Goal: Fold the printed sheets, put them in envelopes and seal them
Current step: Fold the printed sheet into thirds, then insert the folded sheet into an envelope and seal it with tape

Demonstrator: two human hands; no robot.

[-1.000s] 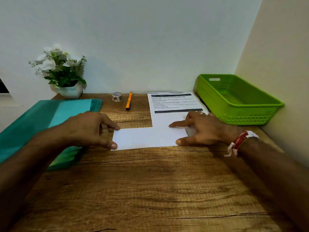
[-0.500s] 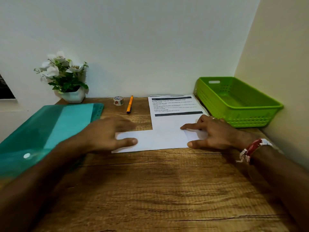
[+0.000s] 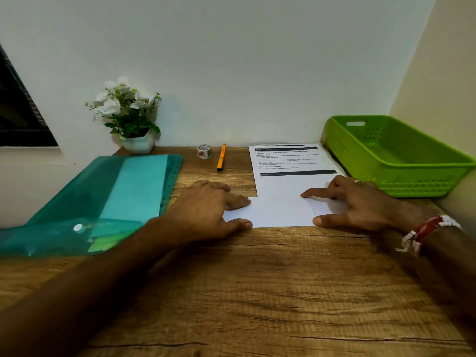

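1. Printed sheets lie in a stack at the back right of a wooden desk, text side up, with dark header bars across the page.

2. A folded white paper lies crosswise in front of that stack, its right part overlapping the blank lower part of the top sheet. It shows only its blank side.

3. Left hand rests palm down on the left end of the folded paper, fingers spread flat, thumb at the near edge. It pinches nothing; it presses.

4. Right hand rests on the right end, index finger stretched out and pointing left across the paper, thumb at the near edge, the other fingers curled. It too presses rather than grips. A red and white thread band is on that wrist.

5. Judged from this, the step in hand is creasing: both hands flatten a fold in one sheet, early in the task.

6. No envelope is clearly visible. A green plastic folder on the left holds pale paper items, which may be the envelopes, but that cannot be told.

7. Next move probably calls for a fingertip run along the fold to sharpen it, with the paper held so it does not slide on the stack beneath, then another fold or a reach for an envelope.

8. A small tape roll and an orange pen lie at the back of the desk. A green basket stands at the right, and a potted white flower at the back left.
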